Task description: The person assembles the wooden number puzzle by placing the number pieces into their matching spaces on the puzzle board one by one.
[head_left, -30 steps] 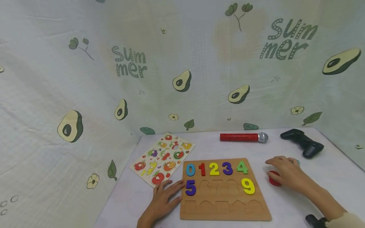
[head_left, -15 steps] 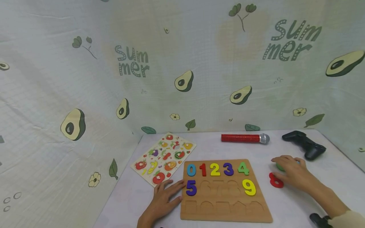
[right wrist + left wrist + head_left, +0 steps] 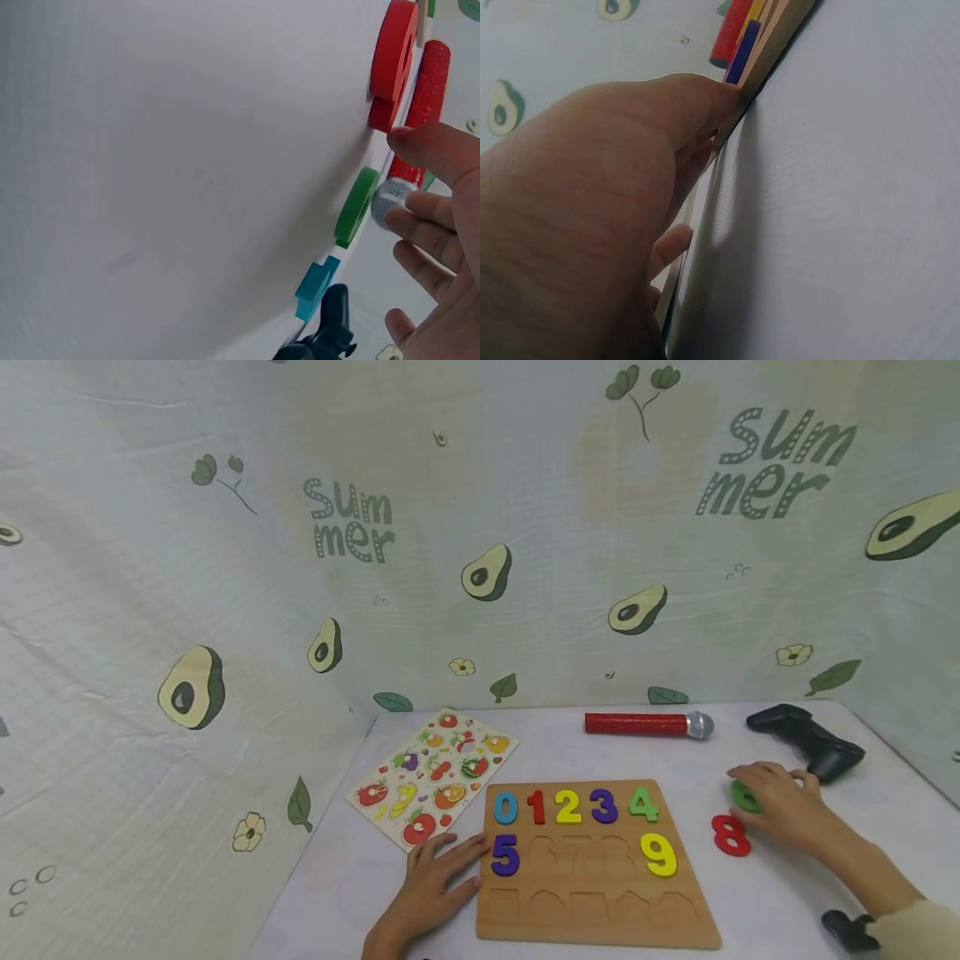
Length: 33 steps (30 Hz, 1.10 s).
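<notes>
A wooden number board (image 3: 592, 910) lies on the table with 0 to 5 and a yellow 9 (image 3: 659, 855) in it. My left hand (image 3: 435, 885) rests at its left edge, fingers extended, thumb touching the board's side in the left wrist view. My right hand (image 3: 787, 806) hovers over a green number piece (image 3: 744, 797), partly hidden by the fingers. Beside the thumb lies a red 8 (image 3: 731, 836). The right wrist view shows the fingers apart and holding nothing, with the green piece (image 3: 356, 207) and a teal piece (image 3: 315, 286) on the table.
A fruit-picture board (image 3: 431, 777) lies at the back left, its near corner by my left fingers. A red toy microphone (image 3: 637, 724) sits behind the number board. A black game controller (image 3: 806, 739) is at the back right. A printed cloth (image 3: 555, 485) hangs behind.
My right hand has moved slightly right, away from the red 8, uncovering it and part of the green piece. My left hand stays by the board. The head view has shifted a little.
</notes>
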Available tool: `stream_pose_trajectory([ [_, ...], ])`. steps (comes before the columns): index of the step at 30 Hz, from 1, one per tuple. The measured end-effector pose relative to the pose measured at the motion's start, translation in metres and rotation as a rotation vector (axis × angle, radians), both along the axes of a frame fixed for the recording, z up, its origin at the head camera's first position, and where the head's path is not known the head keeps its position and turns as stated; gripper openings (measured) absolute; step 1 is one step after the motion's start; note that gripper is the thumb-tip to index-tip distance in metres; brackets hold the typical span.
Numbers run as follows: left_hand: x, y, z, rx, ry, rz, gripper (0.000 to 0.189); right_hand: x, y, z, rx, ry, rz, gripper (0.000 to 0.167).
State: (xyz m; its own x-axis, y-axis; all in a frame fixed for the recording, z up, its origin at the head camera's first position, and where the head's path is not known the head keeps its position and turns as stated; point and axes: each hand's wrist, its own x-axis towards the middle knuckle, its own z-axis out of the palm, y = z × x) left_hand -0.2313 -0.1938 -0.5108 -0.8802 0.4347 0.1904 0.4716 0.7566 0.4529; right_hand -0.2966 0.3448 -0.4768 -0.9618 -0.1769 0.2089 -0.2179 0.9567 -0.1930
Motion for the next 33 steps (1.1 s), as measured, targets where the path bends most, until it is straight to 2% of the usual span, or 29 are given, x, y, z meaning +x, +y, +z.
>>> stream_pose_trajectory([
  [8,0.001,0.001,0.002,0.015,0.001,-0.013,0.047,-0.001,0.01,-0.005,0.004,-0.031,-0.031,0.064],
  [16,0.001,0.003,0.005,0.007,-0.046,0.005,0.048,-0.003,0.017,-0.009,-0.002,-0.043,-0.031,0.054],
  [22,0.001,0.003,0.005,0.004,-0.05,0.007,0.048,-0.002,0.018,-0.01,0.005,-0.014,-0.002,0.051],
  [33,0.0,0.001,0.003,0.002,-0.04,0.005,0.048,-0.001,0.009,-0.004,0.03,0.007,0.03,0.052],
])
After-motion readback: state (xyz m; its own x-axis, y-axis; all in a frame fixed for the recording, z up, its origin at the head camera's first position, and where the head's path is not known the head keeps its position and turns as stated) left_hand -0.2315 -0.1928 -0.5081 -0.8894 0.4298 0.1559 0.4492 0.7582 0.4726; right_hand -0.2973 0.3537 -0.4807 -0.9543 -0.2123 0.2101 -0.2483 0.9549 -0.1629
